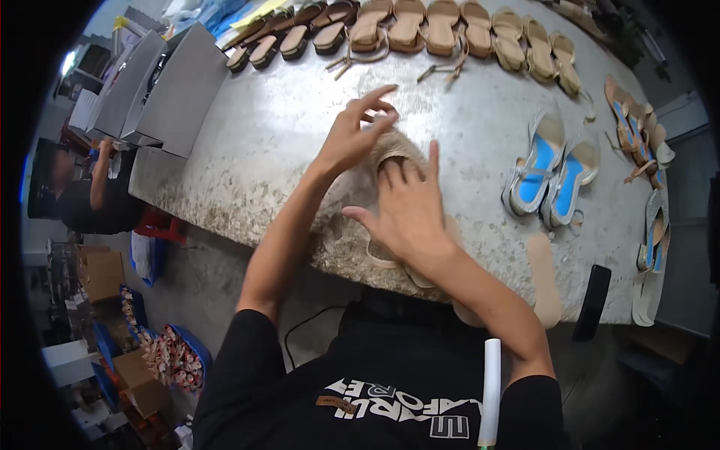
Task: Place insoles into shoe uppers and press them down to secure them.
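Observation:
A beige woven sandal lies on the worn table in front of me, its toe pointing away and its heel strap toward me. My right hand lies over it, fingers stretched and spread, with the middle fingertips reaching into the toe opening and the thumb out to the left. At the left side of the toe, my left hand is raised with its fingers apart and nothing in them; whether it touches the upper I cannot tell. My right hand hides much of the sandal's footbed.
Silver sandals with blue insole pads stand to the right. Nearer lie a tan insole and a dark phone by the table edge. Several tan sandals line the far side. Grey bins and another person are at left.

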A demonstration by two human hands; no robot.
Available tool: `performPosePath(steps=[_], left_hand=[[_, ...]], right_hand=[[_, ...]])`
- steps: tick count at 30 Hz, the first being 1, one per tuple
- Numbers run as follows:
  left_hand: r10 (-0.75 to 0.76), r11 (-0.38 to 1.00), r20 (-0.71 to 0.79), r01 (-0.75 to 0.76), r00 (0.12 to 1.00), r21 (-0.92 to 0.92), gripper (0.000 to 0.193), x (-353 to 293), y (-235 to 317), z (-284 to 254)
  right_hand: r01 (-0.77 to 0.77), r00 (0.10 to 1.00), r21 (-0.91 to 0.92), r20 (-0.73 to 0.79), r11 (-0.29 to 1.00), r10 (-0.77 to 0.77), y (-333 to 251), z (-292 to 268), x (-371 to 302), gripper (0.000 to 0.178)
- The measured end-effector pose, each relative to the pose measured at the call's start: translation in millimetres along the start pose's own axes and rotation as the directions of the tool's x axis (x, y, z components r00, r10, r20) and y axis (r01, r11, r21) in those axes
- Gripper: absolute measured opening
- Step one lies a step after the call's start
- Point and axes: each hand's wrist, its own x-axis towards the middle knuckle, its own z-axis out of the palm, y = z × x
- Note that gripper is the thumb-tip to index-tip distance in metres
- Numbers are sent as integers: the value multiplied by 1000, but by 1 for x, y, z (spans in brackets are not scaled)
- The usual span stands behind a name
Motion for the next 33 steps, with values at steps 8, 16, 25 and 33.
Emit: performPosePath(steps=[8,16,25,33], left_hand=[[38,651,-161,-146,986,-745,30,29,31,4],[69,616,49,-4,996,-788,20,27,125,47],[64,707,8,-40,998,-706,24,43,167,77],[149,711,-230,-266,962,-651,54,142,190,133]], right_hand=[[22,998,158,-65,987,-12,13,-52,18,59],[-86,915,55,-390,995,100,48,-77,-10,62],[78,890,244,-453,967,42,80,-119,-97,63],[-199,676,-18,-726,980,124,216,-110,-97,56]])
